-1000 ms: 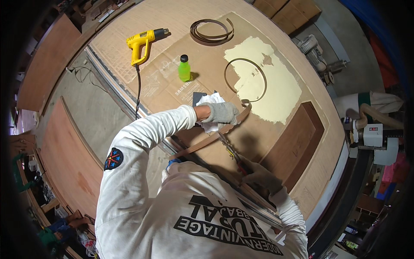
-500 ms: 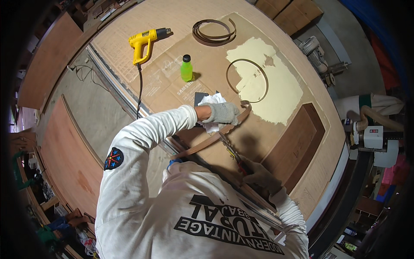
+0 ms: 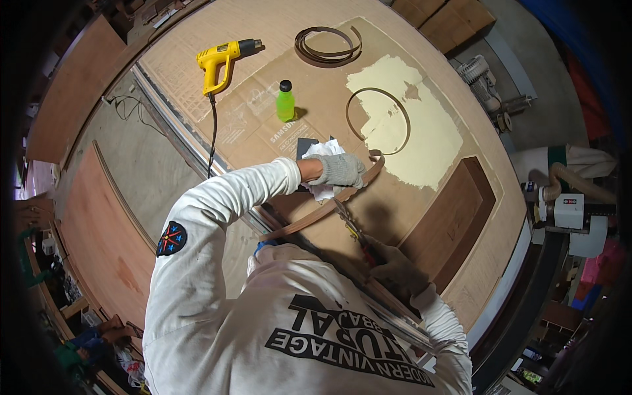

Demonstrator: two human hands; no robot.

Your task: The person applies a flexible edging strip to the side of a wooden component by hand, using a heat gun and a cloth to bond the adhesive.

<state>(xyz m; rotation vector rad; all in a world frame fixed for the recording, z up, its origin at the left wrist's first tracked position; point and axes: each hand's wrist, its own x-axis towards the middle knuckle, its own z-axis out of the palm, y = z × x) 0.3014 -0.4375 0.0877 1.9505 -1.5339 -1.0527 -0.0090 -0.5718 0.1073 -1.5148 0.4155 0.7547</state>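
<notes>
My left hand [image 3: 340,170], in a grey knit glove, is closed on a curved brown edging strip [image 3: 312,217]. The strip bends from beside my body up to the right, and its far end curls just past my fingers. My right hand [image 3: 399,268], also gloved and in shadow, is wrapped around the red handles of a pair of pliers [image 3: 353,230]. Their metal jaws point up and left, at the strip's near side; whether they touch it I cannot tell. Crumpled white paper [image 3: 322,150] lies beneath and beside my left hand, over a dark sheet.
A yellow heat gun [image 3: 217,64], a green bottle [image 3: 285,104], a coil of brown edging [image 3: 322,60] and a loose ring of strip [image 3: 347,117] lie or stand on the cardboard-covered worktable [image 3: 375,29]. An angled brown wooden frame [image 3: 479,191] is at right. Machinery [image 3: 569,209] stands beyond.
Both hands, the strip and the pliers hold nearly the same places. Only a very slight shift of the whole view shows.
</notes>
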